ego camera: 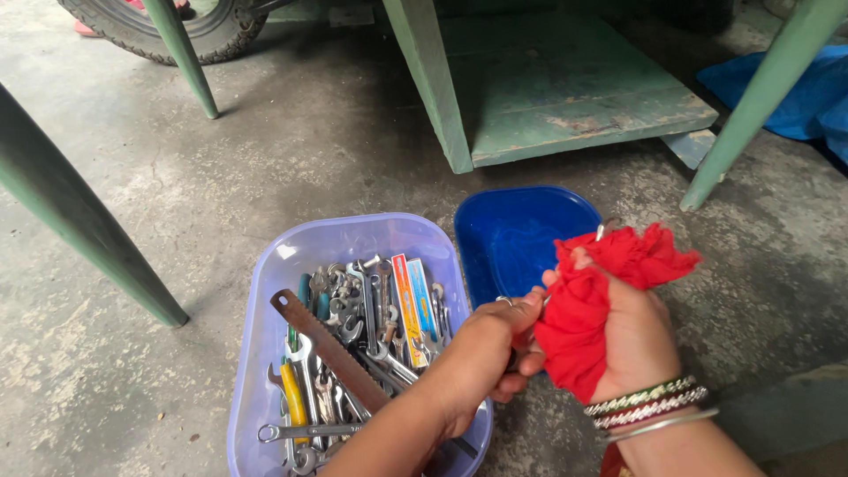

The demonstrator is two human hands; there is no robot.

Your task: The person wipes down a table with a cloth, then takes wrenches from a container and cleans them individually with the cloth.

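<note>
My right hand is closed around a bunched red cloth, with bangles on the wrist. A bit of metal tool pokes out above the cloth. My left hand grips the lower end of that same tool next to the cloth, over the right rim of a pale purple tub. The tub holds several spanners, a rusty saw blade, a yellow-handled tool and small flat packets. An empty blue tub sits just behind my hands.
Green painted wooden legs and a green low shelf stand on the concrete floor. A tyre is at the top left. A blue sheet lies at the right.
</note>
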